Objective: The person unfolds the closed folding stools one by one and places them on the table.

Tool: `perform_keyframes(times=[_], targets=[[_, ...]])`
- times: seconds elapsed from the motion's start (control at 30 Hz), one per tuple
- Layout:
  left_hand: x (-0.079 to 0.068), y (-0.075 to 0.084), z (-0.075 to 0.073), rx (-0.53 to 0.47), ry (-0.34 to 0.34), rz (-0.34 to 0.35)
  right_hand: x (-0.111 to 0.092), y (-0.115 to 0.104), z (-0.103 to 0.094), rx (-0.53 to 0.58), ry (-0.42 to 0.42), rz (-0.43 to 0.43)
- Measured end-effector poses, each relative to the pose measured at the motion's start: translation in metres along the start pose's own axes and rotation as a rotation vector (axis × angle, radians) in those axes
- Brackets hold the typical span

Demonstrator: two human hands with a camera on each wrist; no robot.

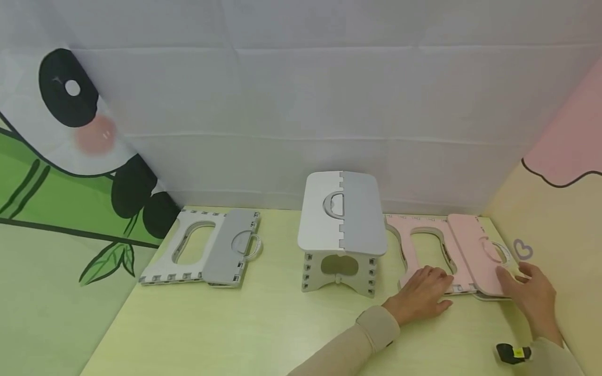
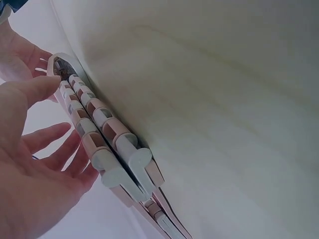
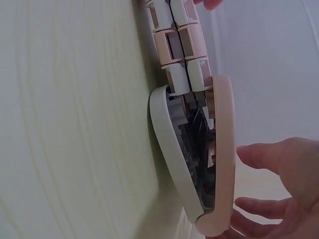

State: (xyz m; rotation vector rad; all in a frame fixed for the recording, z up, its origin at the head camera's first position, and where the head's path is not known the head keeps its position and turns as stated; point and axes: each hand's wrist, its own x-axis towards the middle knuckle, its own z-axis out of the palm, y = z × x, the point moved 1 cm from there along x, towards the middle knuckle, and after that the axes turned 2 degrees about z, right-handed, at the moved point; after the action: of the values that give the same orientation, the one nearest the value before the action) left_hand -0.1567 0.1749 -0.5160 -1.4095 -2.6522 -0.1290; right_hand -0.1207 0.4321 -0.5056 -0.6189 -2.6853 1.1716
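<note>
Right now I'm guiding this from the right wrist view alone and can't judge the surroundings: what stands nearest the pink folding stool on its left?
Observer: A white and gray stool stands unfolded to the left of the pink folding stool.
Operator: Anything farther left?
Observer: Yes, a second white and gray stool, this one folded flat.
Operator: And where is the person's left hand?
Observer: The left hand reaches over the pink folding stool's near edge, back of the hand up.

At the right hand (image 1: 533, 295), I am viewing a pink folded stool (image 1: 472, 256); left of it, a white-and-grey standing stool (image 1: 359, 224); beneath, a pale yellow, streaked table (image 1: 244, 326).
</note>
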Motion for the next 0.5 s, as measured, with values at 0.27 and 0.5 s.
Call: perform_keyframes(times=[0.27,0.5], targets=[[0.0039,-0.0021,0.0021,0.084,0.044,0.022,0.004,0.0,0.0035,-0.011,-0.029,-0.011],[0.0059,-0.003,0.0018,0.116,0.034,0.027,0.0069,-0.0001,0.0064,-0.044,-0.02,-0.01]])
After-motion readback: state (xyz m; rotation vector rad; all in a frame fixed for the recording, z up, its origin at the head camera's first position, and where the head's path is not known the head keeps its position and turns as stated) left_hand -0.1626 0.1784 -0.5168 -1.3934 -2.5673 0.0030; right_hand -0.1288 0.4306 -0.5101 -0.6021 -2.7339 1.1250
